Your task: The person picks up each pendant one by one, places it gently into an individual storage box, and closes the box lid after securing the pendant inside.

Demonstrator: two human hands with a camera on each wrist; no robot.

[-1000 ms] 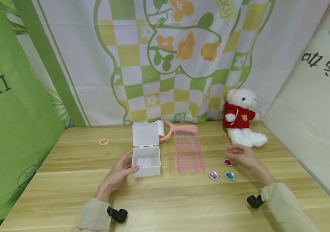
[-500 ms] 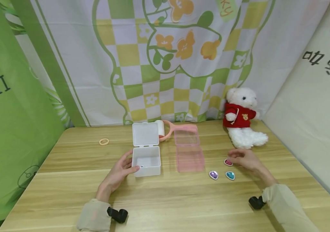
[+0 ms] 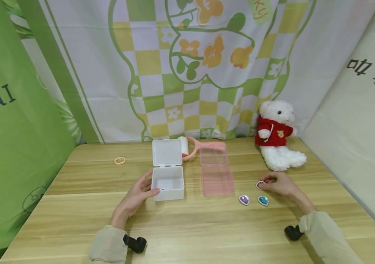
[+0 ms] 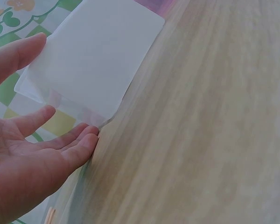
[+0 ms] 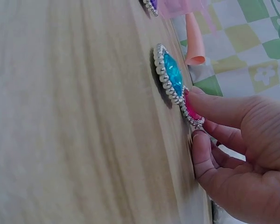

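My left hand (image 3: 138, 194) rests against the left side of an open white plastic box (image 3: 168, 195), thumb at its front rim. In the left wrist view its fingers (image 4: 70, 144) lie loosely extended at the box's lower edge. A small dark-marked item sits inside the box. My right hand (image 3: 281, 183) pinches a red gem (image 5: 191, 107) with a silver beaded rim between thumb and forefinger, at the table surface. Its thumb covers part of the gem. Close by lie a blue gem (image 3: 263, 200) and a purple gem (image 3: 244, 200) with similar rims.
An open pink see-through box (image 3: 217, 181) stands right of the white one. Behind them lies a lint roller (image 3: 195, 148) with a pink handle. A beige ring (image 3: 120, 160) is at the left. A white plush bear (image 3: 276, 135) in red sits back right.
My right hand has come down and slightly toward me onto the red gem, and its fingers now close on it. The left hand stays at the white box.
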